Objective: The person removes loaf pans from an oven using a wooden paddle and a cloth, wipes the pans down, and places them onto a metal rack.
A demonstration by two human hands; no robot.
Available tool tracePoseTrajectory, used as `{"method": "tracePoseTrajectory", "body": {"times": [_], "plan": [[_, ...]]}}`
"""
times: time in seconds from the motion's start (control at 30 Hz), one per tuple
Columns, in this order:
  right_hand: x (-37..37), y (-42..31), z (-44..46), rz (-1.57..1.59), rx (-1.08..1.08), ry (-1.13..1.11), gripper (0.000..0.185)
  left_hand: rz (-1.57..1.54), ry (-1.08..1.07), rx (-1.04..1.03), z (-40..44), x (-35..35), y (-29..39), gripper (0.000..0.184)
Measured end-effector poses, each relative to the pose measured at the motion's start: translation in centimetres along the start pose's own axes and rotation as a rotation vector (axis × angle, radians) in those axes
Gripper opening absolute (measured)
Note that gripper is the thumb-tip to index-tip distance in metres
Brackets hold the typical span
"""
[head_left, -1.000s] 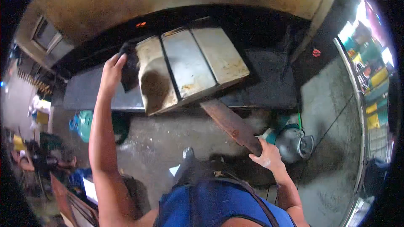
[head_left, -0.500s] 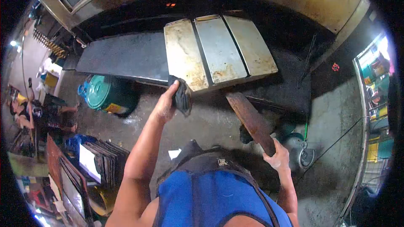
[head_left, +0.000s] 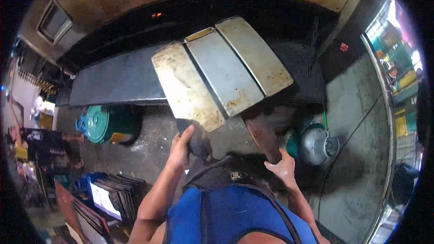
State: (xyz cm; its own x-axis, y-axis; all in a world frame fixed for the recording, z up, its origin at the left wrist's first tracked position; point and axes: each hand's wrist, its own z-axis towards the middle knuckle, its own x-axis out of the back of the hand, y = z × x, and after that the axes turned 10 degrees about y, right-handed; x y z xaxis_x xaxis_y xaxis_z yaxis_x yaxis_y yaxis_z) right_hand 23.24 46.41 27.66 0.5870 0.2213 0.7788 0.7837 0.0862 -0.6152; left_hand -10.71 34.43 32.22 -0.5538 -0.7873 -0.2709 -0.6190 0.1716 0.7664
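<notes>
A set of three joined long metal pans, their flat tops stained brown, extends out over the floor from the dark ledge. My left hand is closed around a dark cloth, which presses against the near left corner of the pans. My right hand grips the near end of a worn brown board. The board's far end passes under the right part of the pans, so I cannot see how far it reaches. The pans lie slanted, with their near left corner closest to me.
Behind the dark ledge is a dark opening with an orange glow. A green lidded drum stands at left, a grey gas cylinder at right. Dark trays are stacked lower left. Another person is at far left.
The pans have come toward me and turned, their near edge now farther off the ledge. Both hands have drawn back with the cloth and board. The view has shifted too.
</notes>
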Motion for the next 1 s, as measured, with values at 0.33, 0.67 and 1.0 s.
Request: {"method": "tracePoseTrajectory", "body": {"times": [0.33,0.67,1.0], "plan": [[-9.2,-0.7,-2.3,0.035,-0.058,0.163,0.071,0.197,0.008,-0.132,3.5,5.3,1.8,0.039],[-15.5,-6.2,-9.5,0.191,-0.479,0.425,0.072,0.606,-0.380,-0.028,12.3,5.1,10.4,0.038],[-17.4,-17.5,-21.4,0.441,-1.021,0.718,0.077,1.031,-0.707,-0.023,10.0,-7.4,14.6,0.054]]}}
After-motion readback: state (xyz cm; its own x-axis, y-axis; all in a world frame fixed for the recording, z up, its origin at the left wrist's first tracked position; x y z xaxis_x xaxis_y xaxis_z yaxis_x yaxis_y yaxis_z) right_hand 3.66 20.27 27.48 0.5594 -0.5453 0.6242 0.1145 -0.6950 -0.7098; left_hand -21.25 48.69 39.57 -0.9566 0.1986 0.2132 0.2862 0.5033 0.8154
